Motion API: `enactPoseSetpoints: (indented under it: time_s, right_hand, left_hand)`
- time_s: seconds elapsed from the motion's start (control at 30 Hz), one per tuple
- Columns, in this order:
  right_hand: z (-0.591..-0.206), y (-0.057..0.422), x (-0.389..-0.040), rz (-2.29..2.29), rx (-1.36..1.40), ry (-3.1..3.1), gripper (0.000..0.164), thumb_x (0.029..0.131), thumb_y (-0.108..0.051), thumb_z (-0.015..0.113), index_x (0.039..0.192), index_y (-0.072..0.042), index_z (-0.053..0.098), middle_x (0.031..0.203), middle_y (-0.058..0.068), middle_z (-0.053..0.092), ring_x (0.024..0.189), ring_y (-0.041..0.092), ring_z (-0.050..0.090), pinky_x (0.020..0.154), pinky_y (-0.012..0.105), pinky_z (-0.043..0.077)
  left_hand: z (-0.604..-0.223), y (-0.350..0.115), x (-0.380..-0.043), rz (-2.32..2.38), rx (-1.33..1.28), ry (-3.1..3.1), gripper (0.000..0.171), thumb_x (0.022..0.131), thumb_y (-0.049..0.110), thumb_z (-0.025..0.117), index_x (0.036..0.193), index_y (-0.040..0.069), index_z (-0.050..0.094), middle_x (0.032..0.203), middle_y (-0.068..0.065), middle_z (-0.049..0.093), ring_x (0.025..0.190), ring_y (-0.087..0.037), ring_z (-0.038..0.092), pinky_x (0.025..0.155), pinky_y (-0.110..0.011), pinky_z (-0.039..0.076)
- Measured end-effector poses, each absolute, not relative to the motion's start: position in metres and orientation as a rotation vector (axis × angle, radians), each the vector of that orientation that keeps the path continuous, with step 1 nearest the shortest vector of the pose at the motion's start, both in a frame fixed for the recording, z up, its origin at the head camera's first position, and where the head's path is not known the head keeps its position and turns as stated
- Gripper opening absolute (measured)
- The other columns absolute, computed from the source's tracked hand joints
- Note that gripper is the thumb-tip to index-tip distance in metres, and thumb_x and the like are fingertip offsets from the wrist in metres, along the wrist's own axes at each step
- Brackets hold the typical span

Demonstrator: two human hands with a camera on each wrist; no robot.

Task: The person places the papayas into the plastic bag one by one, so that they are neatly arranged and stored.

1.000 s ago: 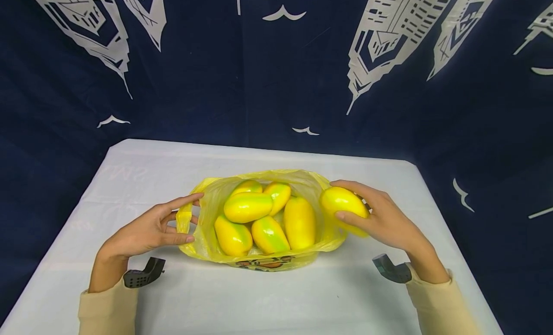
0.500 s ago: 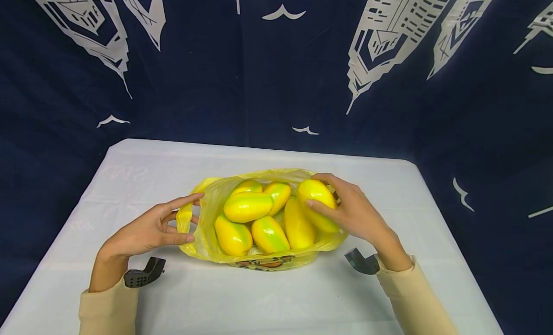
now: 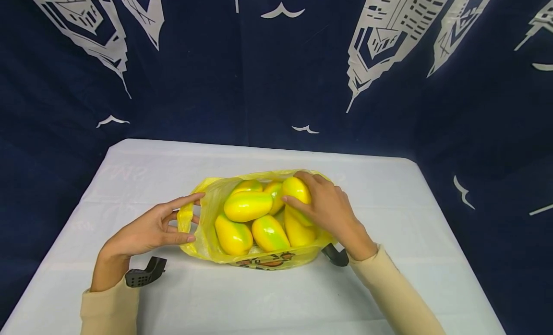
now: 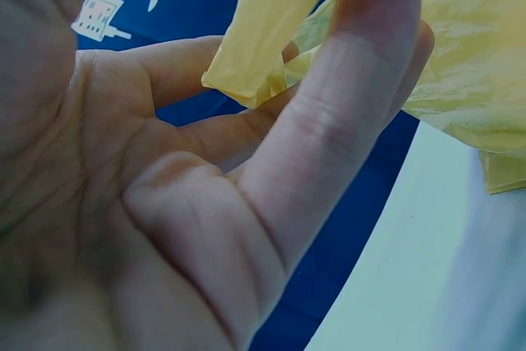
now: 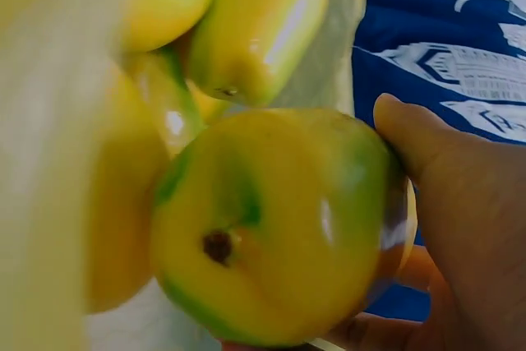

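Observation:
A yellow plastic bag [image 3: 206, 232] stands open-mouthed on the white table, with several yellow-green mangoes [image 3: 248, 206] inside. At its left end my left hand [image 3: 142, 232] holds the bag's handle, its thumb and fingers spread about the loop; the left wrist view shows the yellow handle [image 4: 275, 18] between the fingers. My right hand [image 3: 330, 205] grips another mango [image 3: 296, 188] over the right part of the bag's mouth. In the right wrist view this mango [image 5: 288, 228] shows its dark stem end, close to the other mangoes. The palm side of the right hand is hidden in the head view.
The white-covered table [image 3: 259, 306] reaches back to a dark blue curtain [image 3: 276, 76] printed with white buildings and birds. Each wrist wears a black camera mount, one on the left [image 3: 146, 272] and one on the right [image 3: 336, 255].
My right hand has moved left with its mango, from beside the bag's right rim to over the mangoes inside. My left hand has stayed at the handle.

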State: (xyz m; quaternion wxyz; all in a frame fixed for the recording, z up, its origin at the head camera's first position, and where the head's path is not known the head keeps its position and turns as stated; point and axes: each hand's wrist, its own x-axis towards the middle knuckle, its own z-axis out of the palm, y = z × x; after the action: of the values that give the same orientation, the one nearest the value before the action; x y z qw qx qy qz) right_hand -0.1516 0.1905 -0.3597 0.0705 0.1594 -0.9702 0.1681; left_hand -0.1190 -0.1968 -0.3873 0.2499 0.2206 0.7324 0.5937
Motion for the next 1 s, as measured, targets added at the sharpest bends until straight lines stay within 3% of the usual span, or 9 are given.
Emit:
enactPoseSetpoints:
  time_s: [0.2,0.43,0.73,1.0]
  right_hand:
    - [-0.366,0.186,-0.157,0.521,0.486,-2.974,0.064,0.089,-0.063,0.064,0.137,-0.021,0.057,0.134,0.009,0.061,0.102,0.032,0.065,0.079,0.049,0.058]
    - [-0.367,0.182,-0.157,0.537,0.513,-3.014,0.071,0.086,-0.067,0.065,0.139,-0.02,0.056,0.13,0.008,0.06,0.094,0.027,0.064,0.076,0.044,0.058]
    - [-0.366,0.179,-0.155,0.61,0.524,-3.053,0.081,0.082,-0.069,0.068,0.141,-0.016,0.052,0.137,0.009,0.059,0.111,0.028,0.06,0.089,0.046,0.056]
    - [-0.369,0.176,-0.153,0.667,0.559,-3.088,0.081,0.083,-0.063,0.072,0.145,-0.016,0.048,0.136,0.008,0.057,0.112,0.028,0.058,0.093,0.046,0.055]
  left_hand:
    - [-0.387,-0.196,-0.12,1.612,0.606,1.999,0.092,0.088,0.006,0.076,0.161,0.012,0.02,0.165,-0.022,0.009,0.103,-0.027,0.072,0.084,-0.036,0.062]
    - [-0.387,-0.197,-0.119,1.611,0.6,2.004,0.092,0.088,0.007,0.076,0.161,0.012,0.02,0.165,-0.022,0.008,0.102,-0.029,0.072,0.084,-0.035,0.062]
    - [-0.386,-0.197,-0.118,1.619,0.603,2.002,0.092,0.088,0.007,0.076,0.16,0.011,0.02,0.165,-0.023,0.009,0.101,-0.029,0.072,0.083,-0.035,0.062]
    - [-0.386,-0.197,-0.118,1.61,0.607,2.017,0.091,0.088,0.007,0.076,0.16,0.011,0.021,0.166,-0.022,0.008,0.101,-0.029,0.072,0.083,-0.035,0.062]
